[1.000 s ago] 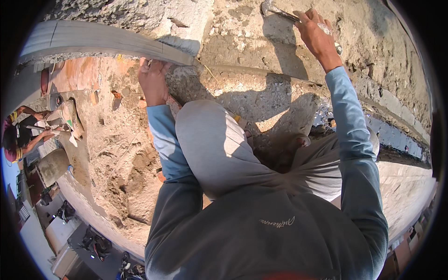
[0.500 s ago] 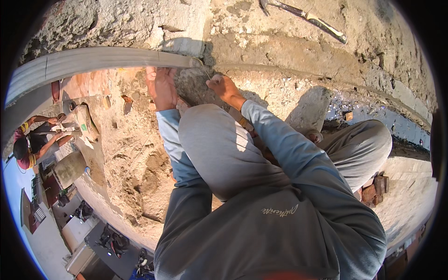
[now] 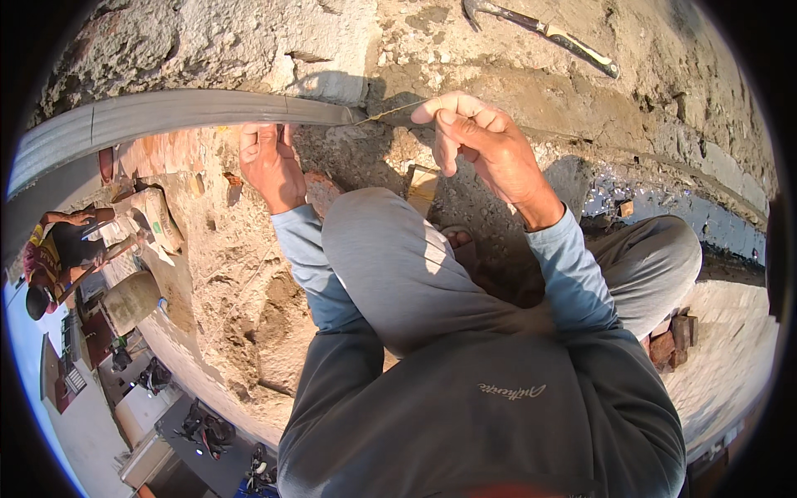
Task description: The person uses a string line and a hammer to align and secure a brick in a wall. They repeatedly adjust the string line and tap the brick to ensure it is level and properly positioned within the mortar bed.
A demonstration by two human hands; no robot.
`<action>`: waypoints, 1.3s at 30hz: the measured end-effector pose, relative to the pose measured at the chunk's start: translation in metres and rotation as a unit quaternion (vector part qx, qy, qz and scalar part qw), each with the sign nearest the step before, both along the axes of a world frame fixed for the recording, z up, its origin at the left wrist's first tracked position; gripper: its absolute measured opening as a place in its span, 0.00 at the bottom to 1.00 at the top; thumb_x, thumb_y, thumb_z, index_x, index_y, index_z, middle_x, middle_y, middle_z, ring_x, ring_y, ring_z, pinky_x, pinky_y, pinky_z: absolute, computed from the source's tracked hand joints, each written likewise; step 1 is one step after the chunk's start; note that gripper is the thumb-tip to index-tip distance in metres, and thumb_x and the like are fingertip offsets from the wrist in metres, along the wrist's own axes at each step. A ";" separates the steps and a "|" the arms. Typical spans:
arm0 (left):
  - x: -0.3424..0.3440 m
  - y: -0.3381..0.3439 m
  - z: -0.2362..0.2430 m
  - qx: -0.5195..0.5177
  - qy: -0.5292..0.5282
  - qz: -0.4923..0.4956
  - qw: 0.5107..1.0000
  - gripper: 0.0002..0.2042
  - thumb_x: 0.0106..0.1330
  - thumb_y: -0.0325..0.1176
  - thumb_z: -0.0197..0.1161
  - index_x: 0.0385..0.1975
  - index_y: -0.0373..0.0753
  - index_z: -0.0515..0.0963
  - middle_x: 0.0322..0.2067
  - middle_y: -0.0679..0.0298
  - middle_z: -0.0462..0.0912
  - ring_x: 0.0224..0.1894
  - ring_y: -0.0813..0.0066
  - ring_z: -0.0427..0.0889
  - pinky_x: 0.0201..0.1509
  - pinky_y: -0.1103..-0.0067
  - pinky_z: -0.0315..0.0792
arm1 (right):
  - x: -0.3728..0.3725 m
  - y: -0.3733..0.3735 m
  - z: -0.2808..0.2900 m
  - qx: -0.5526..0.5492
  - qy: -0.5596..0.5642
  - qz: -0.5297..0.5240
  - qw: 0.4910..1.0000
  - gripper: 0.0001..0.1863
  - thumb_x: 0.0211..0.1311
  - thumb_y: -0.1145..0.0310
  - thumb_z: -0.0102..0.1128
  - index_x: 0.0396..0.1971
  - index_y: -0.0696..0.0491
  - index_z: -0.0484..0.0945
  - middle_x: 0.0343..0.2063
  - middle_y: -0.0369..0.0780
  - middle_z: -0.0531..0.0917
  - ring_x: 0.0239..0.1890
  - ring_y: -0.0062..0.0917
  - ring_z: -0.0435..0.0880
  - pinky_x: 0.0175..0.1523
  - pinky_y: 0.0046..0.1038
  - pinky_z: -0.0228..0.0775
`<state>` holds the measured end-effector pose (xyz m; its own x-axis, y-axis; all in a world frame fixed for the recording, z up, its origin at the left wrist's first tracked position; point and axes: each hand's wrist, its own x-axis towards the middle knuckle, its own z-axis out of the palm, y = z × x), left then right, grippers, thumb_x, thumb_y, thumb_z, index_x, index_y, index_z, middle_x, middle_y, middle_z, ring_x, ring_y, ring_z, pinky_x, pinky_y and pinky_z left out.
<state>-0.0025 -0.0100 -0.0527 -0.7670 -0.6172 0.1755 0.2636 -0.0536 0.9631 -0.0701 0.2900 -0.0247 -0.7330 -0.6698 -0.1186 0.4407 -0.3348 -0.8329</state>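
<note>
A long grey straight bar point(image 3: 183, 112) lies across the upper left. My left hand point(image 3: 271, 166) grips its lower edge near the right end, fingertips partly hidden under it. A thin yellowish string point(image 3: 386, 113) runs from that end to my right hand point(image 3: 481, 145), which pinches it between curled fingers, raised above the cement ledge. A hammer point(image 3: 573, 46) with a dark and pale handle lies on the rough surface at the upper right.
A co-worker point(image 3: 50, 261) bends over a pale sack point(image 3: 162, 216) at the left. Broken bricks point(image 3: 671, 340) are piled at the right beside my knee. Rough cement and brickwork point(image 3: 249, 299) surround me. Parked motorbikes point(image 3: 207, 427) show far down at the lower left.
My right hand let go of the hammer, came left and down to the string, then drew it up and rightward. My left hand and the bar shifted slightly.
</note>
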 end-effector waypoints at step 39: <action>0.020 0.064 -0.110 0.081 -0.328 0.016 0.941 0.12 0.71 0.32 0.61 0.46 0.30 0.73 0.33 0.52 0.82 0.33 0.62 0.87 0.34 0.73 0.85 | 0.098 -0.037 -0.187 0.286 0.116 0.186 0.933 0.23 0.73 0.51 0.43 0.45 0.56 0.76 0.42 0.52 0.82 0.49 0.48 0.80 0.53 0.40 0.72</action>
<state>0.0177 0.0541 -0.1630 -0.6578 -0.6201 -0.4276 -0.3809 -0.2159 0.8991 0.0281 0.2532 -0.2115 -0.5124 -0.7589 -0.4017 0.2245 0.3332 -0.9158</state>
